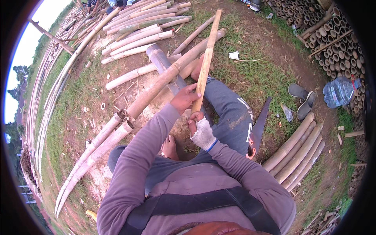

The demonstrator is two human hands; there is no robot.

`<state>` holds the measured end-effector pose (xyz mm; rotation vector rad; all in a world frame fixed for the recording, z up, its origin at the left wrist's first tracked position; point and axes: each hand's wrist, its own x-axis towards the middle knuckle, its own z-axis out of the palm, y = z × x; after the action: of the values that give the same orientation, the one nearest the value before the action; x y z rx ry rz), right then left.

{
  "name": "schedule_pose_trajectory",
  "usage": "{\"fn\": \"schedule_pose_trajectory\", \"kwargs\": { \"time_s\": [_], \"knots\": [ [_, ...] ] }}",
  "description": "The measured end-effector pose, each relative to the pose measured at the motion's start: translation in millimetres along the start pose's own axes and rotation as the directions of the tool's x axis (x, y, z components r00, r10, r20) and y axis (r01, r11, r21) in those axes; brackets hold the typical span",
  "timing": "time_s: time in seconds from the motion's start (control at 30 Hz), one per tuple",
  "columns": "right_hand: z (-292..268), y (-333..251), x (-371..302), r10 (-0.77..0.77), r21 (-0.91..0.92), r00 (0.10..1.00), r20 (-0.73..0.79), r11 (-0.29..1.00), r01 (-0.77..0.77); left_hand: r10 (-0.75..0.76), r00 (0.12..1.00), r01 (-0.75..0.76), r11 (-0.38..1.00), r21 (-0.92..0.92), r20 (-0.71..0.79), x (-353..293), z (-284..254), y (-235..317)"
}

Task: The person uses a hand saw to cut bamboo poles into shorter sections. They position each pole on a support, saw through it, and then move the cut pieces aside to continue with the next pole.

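A long, narrow bamboo stick (207,56) slants up and away in front of me. My left hand (183,100), bare, reaches across it with finger and thumb against its lower part. In a pale knitted glove with exposed fingertips, my right hand (201,131) is closed at the near end of the stick. Under the stick, a thick bamboo pole (160,84) lies diagonally across a darker bamboo log (156,58). Beside my right leg rests a handsaw (261,119) with a dark blade and an orange handle.
Cut bamboo poles (135,41) lie ahead; more (295,150) are bundled at my right. Two split lengths (92,154) stretch to the left. Far right are stacked bamboo pieces (338,47), a large clear water bottle (340,93) and dark shoes (304,102). People (119,4) sit at the far edge.
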<state>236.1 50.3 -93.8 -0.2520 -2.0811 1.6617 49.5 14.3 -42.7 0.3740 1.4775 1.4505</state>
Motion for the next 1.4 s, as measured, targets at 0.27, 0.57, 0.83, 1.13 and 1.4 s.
{"fn": "schedule_pose_trajectory", "kwargs": {
  "time_s": [0.27,0.57,0.83,1.13,1.4],
  "knots": [
    [-105.4,-47.5,-3.2,-0.084,-0.464,0.996,0.018,0.882,0.083,0.065,0.94,-0.01,0.987,0.162,-0.336,4.9,-59.5,3.0],
    [-253.8,48.5,-108.4,0.192,-0.601,0.803,-0.564,0.571,-0.559,0.291,0.898,0.001,0.748,0.663,-0.33,33.7,-113.3,34.1],
    [-224.6,88.4,-171.9,0.559,-0.549,0.615,-0.556,0.309,-0.777,0.258,0.924,0.033,0.68,0.733,-0.281,52.8,-104.6,66.9],
    [-225.6,127.1,-181.1,0.582,-0.57,0.627,-0.519,0.311,-0.76,0.205,0.936,0.073,0.681,0.729,-0.286,70.0,-118.5,59.2],
    [-226.4,121.9,-171.4,0.611,-0.599,0.603,-0.513,0.247,-0.761,0.204,0.934,0.085,0.671,0.737,-0.293,83.9,-128.7,50.4]
  ]
}}
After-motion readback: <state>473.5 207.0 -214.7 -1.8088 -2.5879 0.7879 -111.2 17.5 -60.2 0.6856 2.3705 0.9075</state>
